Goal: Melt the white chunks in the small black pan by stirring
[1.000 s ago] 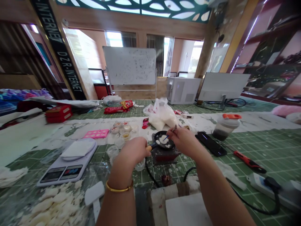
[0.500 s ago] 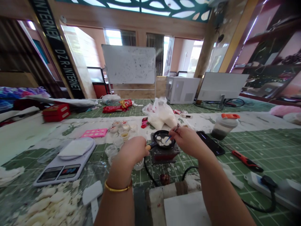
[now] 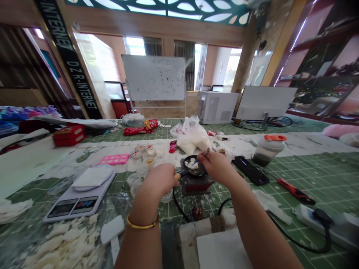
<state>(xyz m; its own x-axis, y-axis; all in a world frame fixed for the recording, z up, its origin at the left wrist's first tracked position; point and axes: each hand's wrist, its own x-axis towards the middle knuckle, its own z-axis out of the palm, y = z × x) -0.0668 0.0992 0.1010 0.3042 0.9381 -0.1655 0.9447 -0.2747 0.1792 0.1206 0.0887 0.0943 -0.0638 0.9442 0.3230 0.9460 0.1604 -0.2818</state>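
Two hands work at one pan (image 3: 200, 172): the left hand (image 3: 165, 177) grips its handle (image 3: 177, 176), the right hand (image 3: 214, 164) pinches one thin blue stick (image 3: 197, 161) against white lumps (image 3: 191, 164). The pan sits between and just ahead of both hands, over one burner (image 3: 196, 188). Several cups (image 3: 134, 180) crowd the left hand's left; one bag (image 3: 192, 135) nears the far rim; one phone (image 3: 251, 170) lies right of the right wrist.

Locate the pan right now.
Head view, just right of centre: the pan is over the small stove, its handle in the left hand, with the plastic bag just behind it.
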